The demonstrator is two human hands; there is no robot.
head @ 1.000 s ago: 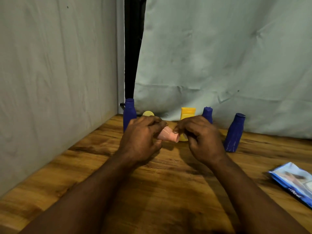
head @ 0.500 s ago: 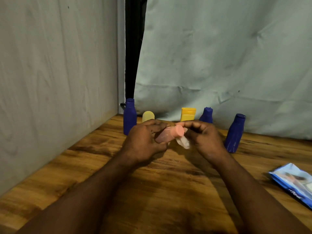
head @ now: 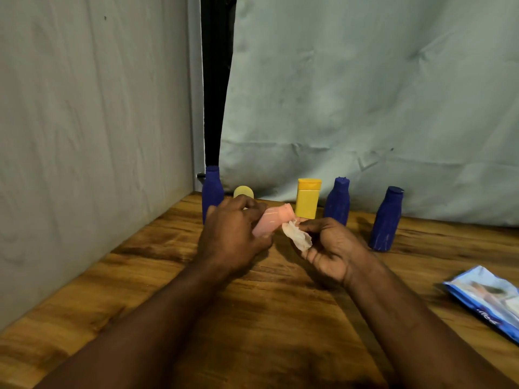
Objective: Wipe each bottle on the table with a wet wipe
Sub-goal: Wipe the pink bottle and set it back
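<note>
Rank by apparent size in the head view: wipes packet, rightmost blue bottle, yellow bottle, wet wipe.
1. wipes packet (nearer the camera, partly cropped)
2. rightmost blue bottle
3. yellow bottle
4. wet wipe, crumpled

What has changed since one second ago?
The right hand has turned palm-up and drawn slightly away from the pink bottle, so the wet wipe it pinches now shows beside the bottle's end. That end has tipped upward. The left hand still grips the bottle. The blue bottles, the yellow bottle and the wipe pack stayed put.

Matt plastic bottles (head: 386,220), crumpled wipe (head: 297,236), grained glossy wooden table (head: 280,318), wrinkled cloth backdrop (head: 365,94)
</note>
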